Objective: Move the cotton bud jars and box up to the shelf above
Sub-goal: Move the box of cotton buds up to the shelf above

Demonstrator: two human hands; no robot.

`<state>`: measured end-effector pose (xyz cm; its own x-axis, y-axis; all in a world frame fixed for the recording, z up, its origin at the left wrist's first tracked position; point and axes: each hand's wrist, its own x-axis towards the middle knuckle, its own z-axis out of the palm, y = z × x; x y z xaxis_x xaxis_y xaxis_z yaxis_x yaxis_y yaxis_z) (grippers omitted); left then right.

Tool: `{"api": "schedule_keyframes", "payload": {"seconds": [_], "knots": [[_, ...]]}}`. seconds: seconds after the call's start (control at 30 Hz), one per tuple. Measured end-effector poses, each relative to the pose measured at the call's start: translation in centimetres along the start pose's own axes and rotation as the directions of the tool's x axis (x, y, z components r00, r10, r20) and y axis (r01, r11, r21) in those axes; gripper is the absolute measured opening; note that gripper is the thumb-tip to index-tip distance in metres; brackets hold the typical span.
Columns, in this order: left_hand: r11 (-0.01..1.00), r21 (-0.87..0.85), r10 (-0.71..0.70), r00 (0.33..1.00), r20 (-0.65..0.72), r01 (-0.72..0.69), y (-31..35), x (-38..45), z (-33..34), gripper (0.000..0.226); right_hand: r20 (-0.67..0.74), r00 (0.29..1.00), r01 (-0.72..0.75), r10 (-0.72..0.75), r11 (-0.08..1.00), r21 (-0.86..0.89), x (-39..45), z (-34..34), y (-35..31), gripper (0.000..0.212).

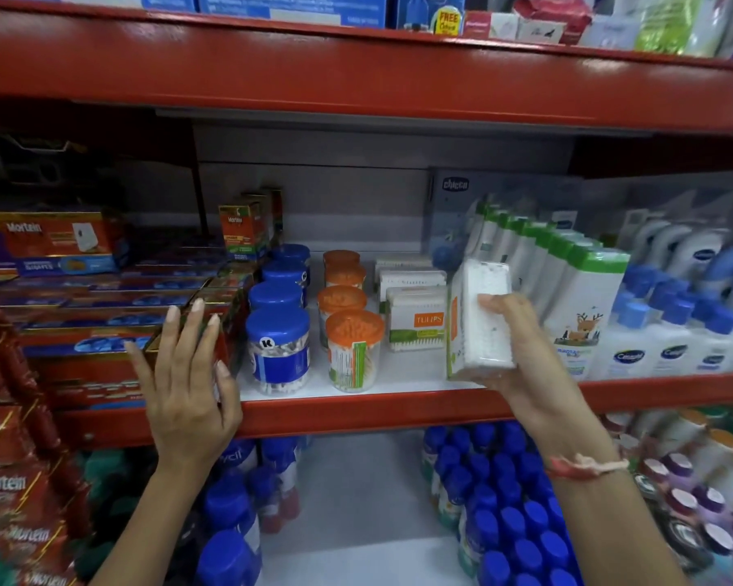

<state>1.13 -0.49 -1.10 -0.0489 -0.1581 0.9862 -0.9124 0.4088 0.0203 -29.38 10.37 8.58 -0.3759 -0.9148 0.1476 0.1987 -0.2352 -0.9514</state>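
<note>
On the middle shelf [356, 412] stands a row of blue-lidded cotton bud jars [278, 348] and, to its right, a row of orange-lidded jars [353, 351]. Behind those sit clear Tulips cotton bud boxes [415, 319]. My right hand [521, 365] is shut on another clear cotton bud box [479, 319], held tilted just above the shelf's front right part. My left hand [187, 382] is open, fingers spread, in front of the red cartons left of the blue jars, touching nothing I can make out.
Red Mortein cartons [115, 327] fill the shelf's left side. White bottles with green caps [576, 289] and blue-capped lotion bottles [669, 340] crowd the right. The shelf above [356, 74] carries blue boxes and packets. Blue-capped bottles [504, 492] stand on the shelf below.
</note>
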Motion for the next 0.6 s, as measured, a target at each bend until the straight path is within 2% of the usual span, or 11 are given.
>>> {"api": "schedule_keyframes", "payload": {"seconds": [0.07,0.2,0.3,0.37,0.5,0.6], "knots": [[1.000,0.001,0.000,1.000,0.001,0.000,0.0,0.0,0.0,0.045,-0.053,0.998,0.022,-0.023,0.999,-0.025,0.6,0.2,0.4,0.051],[1.000,0.003,0.002,1.000,-0.004,-0.002,0.0,0.1,0.0,0.045,-0.071,0.997,-0.021,0.012,0.992,-0.127,2.0,0.3,1.4,0.063],[1.000,0.000,0.007,1.000,-0.008,-0.007,0.0,0.1,0.0,0.045,-0.138,0.989,-0.090,0.058,0.969,-0.232,3.2,0.3,2.5,0.097],[1.000,-0.003,0.007,1.000,-0.008,-0.007,0.0,0.1,-0.1,0.045,-0.166,0.984,-0.117,0.072,0.951,-0.286,3.8,0.3,3.1,0.109],[1.000,0.001,0.011,1.000,-0.007,-0.011,0.0,0.1,0.0,0.044,-0.243,0.970,-0.117,0.015,0.905,-0.409,4.9,0.2,3.8,0.115],[1.000,0.000,0.014,1.000,-0.003,-0.014,0.0,0.1,-0.1,0.044,-0.251,0.967,-0.080,-0.047,0.877,-0.473,5.5,0.1,3.7,0.100]]}}
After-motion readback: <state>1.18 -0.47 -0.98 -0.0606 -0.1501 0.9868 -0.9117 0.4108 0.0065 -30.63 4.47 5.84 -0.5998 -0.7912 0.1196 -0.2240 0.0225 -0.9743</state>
